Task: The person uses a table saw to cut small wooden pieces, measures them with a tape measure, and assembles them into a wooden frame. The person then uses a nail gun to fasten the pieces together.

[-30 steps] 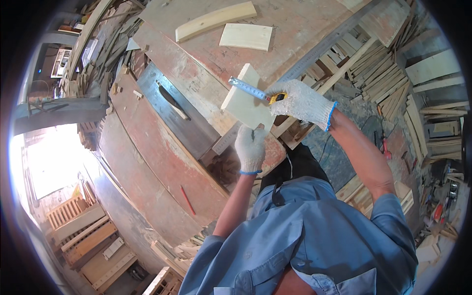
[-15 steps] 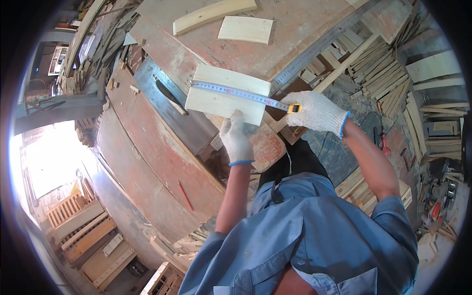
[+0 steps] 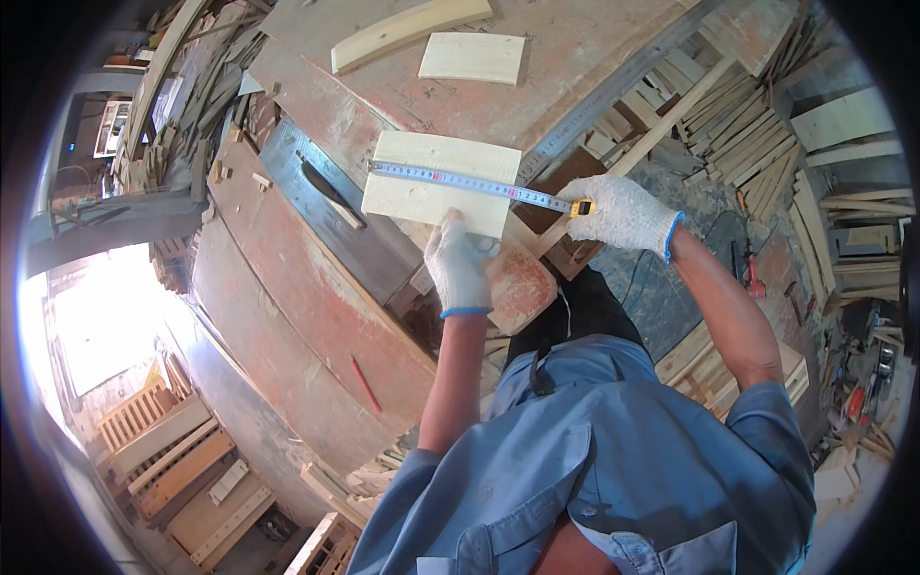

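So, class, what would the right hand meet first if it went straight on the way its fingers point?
Past the tape measure it holds, the right hand would probably meet the right edge of the pale board first; depth is unclear, so it might pass above it.

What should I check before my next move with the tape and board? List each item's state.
1. Left grip on the board: ok, holding its near edge.
2. Right grip on the tape measure: ok.
3. Blade spanning the board: ok, it runs lengthwise and past the right end.
4. Hook caught on the left end: cannot tell, too small.
5. Red pencil in a grip: not ok, it lies on the table.
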Tool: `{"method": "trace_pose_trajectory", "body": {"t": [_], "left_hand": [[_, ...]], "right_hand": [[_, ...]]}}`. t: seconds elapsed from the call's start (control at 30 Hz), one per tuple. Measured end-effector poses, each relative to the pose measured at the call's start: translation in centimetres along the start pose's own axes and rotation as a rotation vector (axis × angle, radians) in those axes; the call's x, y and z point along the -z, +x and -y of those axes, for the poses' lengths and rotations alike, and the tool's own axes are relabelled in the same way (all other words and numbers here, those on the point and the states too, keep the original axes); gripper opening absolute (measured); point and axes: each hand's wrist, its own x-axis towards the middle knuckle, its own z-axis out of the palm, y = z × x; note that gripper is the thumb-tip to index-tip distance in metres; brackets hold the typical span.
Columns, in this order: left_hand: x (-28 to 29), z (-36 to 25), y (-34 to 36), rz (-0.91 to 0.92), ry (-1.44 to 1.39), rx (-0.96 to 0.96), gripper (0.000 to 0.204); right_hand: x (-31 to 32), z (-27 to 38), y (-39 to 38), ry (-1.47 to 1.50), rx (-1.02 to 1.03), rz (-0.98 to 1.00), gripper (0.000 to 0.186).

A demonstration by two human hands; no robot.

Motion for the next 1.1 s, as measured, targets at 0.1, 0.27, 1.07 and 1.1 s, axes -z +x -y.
{"method": "trace_pose_trajectory", "body": {"t": [0.1,0.27,1.07,1.1], "left_hand": [[-0.2,-0.1,0.0,-0.019,-0.031,0.004,0.033],[1.3,-0.4,1.2,-0.058,-0.020,-0.010,0.030],[16.0,-1.5,2.3,-0.067,-0.222,0.283,0.029],[17.1,-0.7,4.0,-0.079,-0.208,0.272,0.030]], "right_hand": [[-0.1,-0.5,0.2,0.019,-0.007,0.015,0.048],[0.1,-1.6,0.2,-0.050,-0.014,0.032,0.048],[-7.4,2.9,18.6,0.021,0.429,-0.009,0.044],[-9.6,3.5,18.8,0.052,0.412,0.048,0.043]]}}
